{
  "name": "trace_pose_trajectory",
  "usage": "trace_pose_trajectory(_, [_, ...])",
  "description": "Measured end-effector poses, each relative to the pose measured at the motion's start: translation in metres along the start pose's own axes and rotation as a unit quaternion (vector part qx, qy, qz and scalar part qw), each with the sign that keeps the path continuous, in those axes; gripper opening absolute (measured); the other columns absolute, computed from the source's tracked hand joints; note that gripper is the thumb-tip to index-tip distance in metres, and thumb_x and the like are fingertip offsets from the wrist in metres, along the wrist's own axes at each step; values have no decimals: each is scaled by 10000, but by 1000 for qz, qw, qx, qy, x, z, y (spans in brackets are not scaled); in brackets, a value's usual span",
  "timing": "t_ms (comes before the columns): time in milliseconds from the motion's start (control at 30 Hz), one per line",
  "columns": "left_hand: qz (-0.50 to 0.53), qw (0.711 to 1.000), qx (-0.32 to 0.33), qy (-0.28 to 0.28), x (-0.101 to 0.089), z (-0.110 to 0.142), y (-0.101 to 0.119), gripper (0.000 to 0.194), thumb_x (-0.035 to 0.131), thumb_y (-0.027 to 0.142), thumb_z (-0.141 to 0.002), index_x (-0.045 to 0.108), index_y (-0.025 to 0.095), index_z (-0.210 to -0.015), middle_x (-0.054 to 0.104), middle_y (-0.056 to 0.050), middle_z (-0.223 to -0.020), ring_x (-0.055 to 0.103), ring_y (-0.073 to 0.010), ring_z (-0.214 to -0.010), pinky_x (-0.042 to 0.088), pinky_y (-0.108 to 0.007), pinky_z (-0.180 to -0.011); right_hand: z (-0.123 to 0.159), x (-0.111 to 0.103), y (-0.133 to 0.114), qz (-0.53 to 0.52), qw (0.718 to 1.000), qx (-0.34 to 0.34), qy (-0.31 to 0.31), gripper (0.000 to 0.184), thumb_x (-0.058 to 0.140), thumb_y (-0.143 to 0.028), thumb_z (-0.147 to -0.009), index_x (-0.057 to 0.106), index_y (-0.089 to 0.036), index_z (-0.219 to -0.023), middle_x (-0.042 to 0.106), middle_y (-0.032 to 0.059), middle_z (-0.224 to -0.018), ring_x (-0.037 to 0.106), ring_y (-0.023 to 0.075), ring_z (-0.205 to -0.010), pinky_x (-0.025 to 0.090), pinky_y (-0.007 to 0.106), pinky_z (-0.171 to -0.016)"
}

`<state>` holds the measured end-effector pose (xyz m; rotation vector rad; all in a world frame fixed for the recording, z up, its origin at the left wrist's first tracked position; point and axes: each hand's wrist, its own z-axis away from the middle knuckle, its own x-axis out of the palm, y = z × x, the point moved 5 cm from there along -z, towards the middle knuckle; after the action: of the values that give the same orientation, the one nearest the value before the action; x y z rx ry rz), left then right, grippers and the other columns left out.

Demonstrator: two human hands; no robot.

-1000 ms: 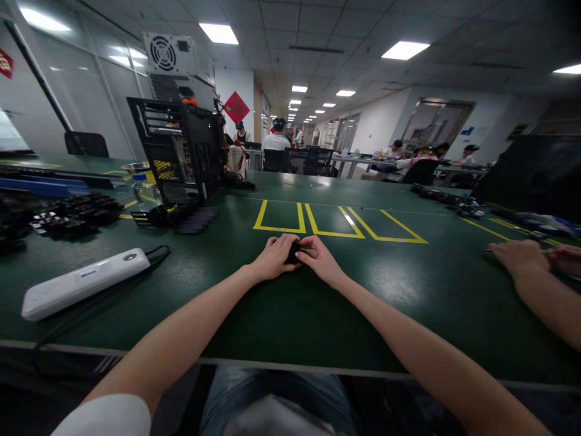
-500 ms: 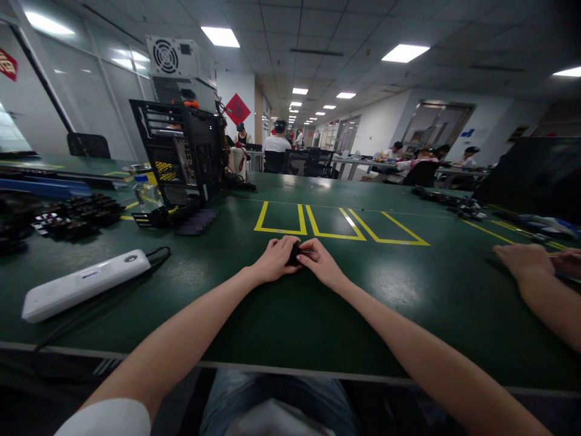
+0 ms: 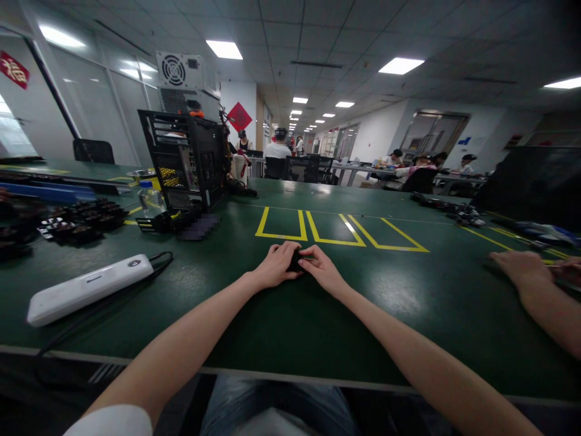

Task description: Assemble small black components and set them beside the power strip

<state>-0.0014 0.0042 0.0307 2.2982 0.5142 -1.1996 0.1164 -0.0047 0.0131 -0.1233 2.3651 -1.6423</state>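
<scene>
A small black object [image 3: 295, 260] sits between my hands, low over the green table [image 3: 290, 327]; its kind is hard to make out. My left hand [image 3: 278, 265] wraps round it from the left, fingers over its top and thumb at the near side. From the right, my right hand [image 3: 321, 267] pinches at its edge with thumb and fingertips. Much of the object is hidden by my fingers. Just beyond my hands, yellow tape outlines [image 3: 281, 237] mark the tabletop.
A white power strip [image 3: 91, 289] with a black cable lies at left. Behind it are dark parts [image 3: 84, 219], a bottle [image 3: 150, 198] and an open computer case [image 3: 186, 160]. Another person's hands [image 3: 526, 272] rest at the right, near cables and parts [image 3: 463, 212].
The whole view has shifted slightly downward as my head tilts. Both hands stay at the black object, with hardly any visible change in grip.
</scene>
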Motion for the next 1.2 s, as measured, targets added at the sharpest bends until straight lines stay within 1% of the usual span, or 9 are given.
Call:
trace_pose_trajectory(133, [4,1000,1,-5,0,0,0,497,556,323,-698,303,218,-1112,422,-77,-1117,412,-229,-1060,281,-415,-892,-3,-3,4,8,1000,9,17,279,580,-274,-687,457,-212,-930,504,24,-985,551,152,-887,448,326,-792])
trace_pose_trajectory(233, [3,1000,-2,-3,1,0,0,502,557,322,-696,303,215,-1115,426,-77,-1108,420,-229,-1044,283,-417,-890,-2,-3,4,-2,1000,23,3,317,565,-277,-700,447,-210,-987,496,42,-1036,545,162,-917,449,333,-792])
trace_pose_trajectory(400, [3,1000,3,-4,1,0,0,473,543,327,-707,316,208,-1105,427,-78,-1102,429,-225,-1023,288,-412,-888,2,1,-1,-13,1000,2,-27,280,584,-240,-684,459,-223,-933,512,12,-1001,539,161,-947,439,331,-818])
trace_pose_trajectory(633, [1,1000,3,-3,1,0,0,485,541,343,-710,308,209,-1114,420,-82,-1117,414,-231,-1048,290,-413,-884,0,-1,0,12,1000,-7,16,204,571,-278,-693,481,-218,-865,532,2,-918,564,150,-879,452,317,-790])
trace_pose_trajectory(767, [2,1000,4,-5,0,0,-1,494,543,346,-709,307,207,-1120,427,-82,-1105,420,-233,-1035,288,-413,-885,-3,-5,2,26,999,4,28,275,581,-270,-683,480,-213,-932,527,25,-989,550,162,-923,425,351,-843])
trace_pose_trajectory(867, [3,1000,6,-6,0,0,0,486,539,343,-711,310,204,-1117,427,-84,-1105,416,-235,-1038,285,-411,-885,-2,-5,2,28,999,16,13,294,573,-270,-690,480,-206,-961,523,37,-1023,534,173,-958,413,367,-859])
trace_pose_trajectory(967, [2,1000,6,-9,1,0,-1,480,539,331,-711,309,203,-1113,426,-85,-1108,411,-235,-1049,284,-406,-884,0,-1,0,9,1000,-3,-16,279,583,-242,-683,467,-208,-934,522,21,-988,522,170,-979,423,348,-852])
trace_pose_trajectory(1067, [2,1000,5,-10,2,0,-1,489,542,321,-708,303,202,-1117,424,-88,-1113,413,-236,-1049,284,-403,-882,2,2,-2,-9,999,-21,-25,280,586,-226,-683,442,-221,-923,506,6,-967,538,153,-941,440,327,-829])
trace_pose_trajectory(1200, [4,1000,8,-9,2,-1,-2,484,538,332,-710,303,203,-1113,421,-87,-1117,416,-234,-1043,287,-398,-877,1,-1,3,22,1000,-7,-1,209,549,-274,-714,452,-222,-892,512,5,-931,565,141,-836,463,324,-773])
